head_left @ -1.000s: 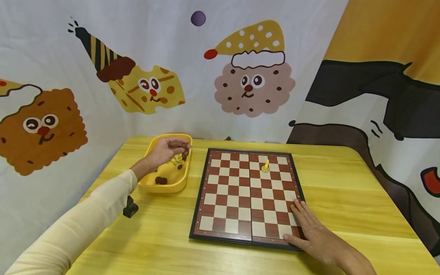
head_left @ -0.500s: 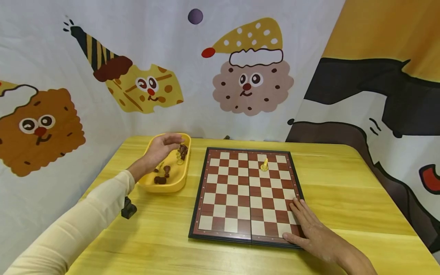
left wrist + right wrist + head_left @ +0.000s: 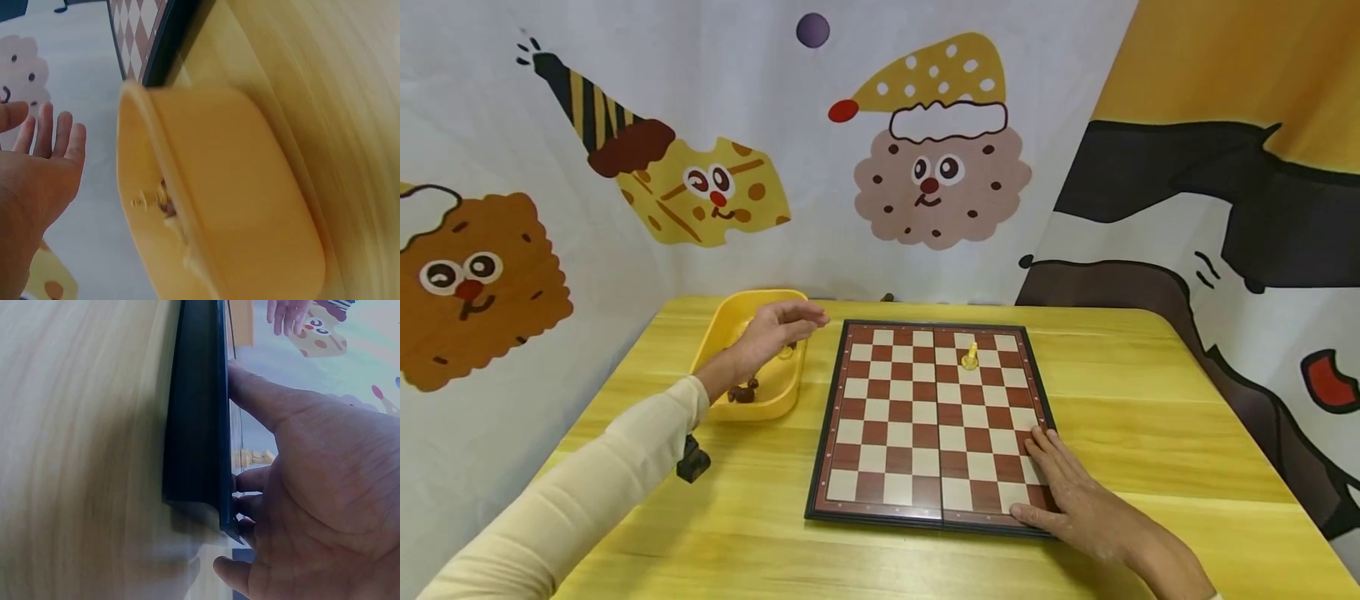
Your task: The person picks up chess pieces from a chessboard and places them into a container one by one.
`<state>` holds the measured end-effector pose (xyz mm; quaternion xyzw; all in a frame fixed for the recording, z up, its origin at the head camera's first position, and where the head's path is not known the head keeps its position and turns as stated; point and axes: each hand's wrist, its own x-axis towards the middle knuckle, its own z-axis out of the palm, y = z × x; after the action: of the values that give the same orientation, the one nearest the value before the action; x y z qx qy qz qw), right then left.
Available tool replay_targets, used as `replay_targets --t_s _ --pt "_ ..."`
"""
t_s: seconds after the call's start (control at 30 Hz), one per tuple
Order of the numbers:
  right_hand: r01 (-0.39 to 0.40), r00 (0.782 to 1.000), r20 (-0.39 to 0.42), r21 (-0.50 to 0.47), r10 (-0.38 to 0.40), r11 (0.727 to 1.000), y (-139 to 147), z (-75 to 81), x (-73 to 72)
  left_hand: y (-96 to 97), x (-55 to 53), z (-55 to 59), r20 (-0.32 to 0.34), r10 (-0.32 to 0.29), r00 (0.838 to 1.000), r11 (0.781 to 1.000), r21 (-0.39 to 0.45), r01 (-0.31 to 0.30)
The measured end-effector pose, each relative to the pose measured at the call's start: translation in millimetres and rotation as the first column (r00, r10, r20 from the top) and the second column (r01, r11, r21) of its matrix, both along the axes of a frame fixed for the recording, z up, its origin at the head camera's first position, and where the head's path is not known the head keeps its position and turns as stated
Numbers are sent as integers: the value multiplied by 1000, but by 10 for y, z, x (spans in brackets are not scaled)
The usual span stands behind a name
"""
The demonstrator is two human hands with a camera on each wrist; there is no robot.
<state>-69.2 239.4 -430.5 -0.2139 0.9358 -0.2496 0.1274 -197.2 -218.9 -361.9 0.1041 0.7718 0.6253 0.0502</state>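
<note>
My left hand point(image 3: 778, 332) hovers over the right rim of a yellow plastic tub point(image 3: 782, 408), its fingers stretched toward the board. Nothing shows in its palm in the left wrist view. Inside the tub lie dark brown chess pieces point(image 3: 743, 392) and pale ones point(image 3: 147, 199), partly hidden by the hand and the wall. A folding chessboard point(image 3: 912, 412) lies flat and unfolded, with one pale chess piece point(image 3: 970, 357) upright near its far side. My right hand point(image 3: 1082, 504) rests on the board's near right corner, with straight fingers on the top and the thumb at the front edge.
The yellow wood-grain table point(image 3: 1150, 392) reaches back to a printed curtain point(image 3: 820, 167). A small black device point(image 3: 692, 458) shows below the left sleeve. Behind the board, a small dark object point(image 3: 887, 297) peeks up at the table's back edge.
My left hand drew back a little over the tub, then moved right to its right rim. The right hand keeps its place on the board. The head view has shifted slightly.
</note>
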Motion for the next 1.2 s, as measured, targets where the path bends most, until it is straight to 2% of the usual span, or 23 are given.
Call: replay_targets --t_s 0.2,0.33,0.53,0.7,0.77,1.03,1.2 --pt "-6 1000 -20 -7 6 1000 -22 12 -27 189 7 -54 26 -68 997 995 69 66" --pt "-15 999 -35 -3 15 1000 -35 8 -33 302 -22 -94 24 -92 995 994 69 90" --pt "-4 999 -33 3 5 1000 -37 31 -26 520 -104 -137 6 -98 995 990 103 97" --pt "-11 999 -45 17 11 1000 -40 54 -19 758 -154 -208 7 -81 997 987 139 79" --pt "-12 999 -39 27 13 1000 -42 52 -17 866 -170 -250 21 -80 997 987 139 77" --pt "7 1000 -7 28 -7 1000 -10 9 20 1318 -259 -410 97 -152 984 977 162 135" --pt "14 1000 -22 14 -14 1000 1 -3 22 1499 -323 -497 151 -209 966 967 180 181"
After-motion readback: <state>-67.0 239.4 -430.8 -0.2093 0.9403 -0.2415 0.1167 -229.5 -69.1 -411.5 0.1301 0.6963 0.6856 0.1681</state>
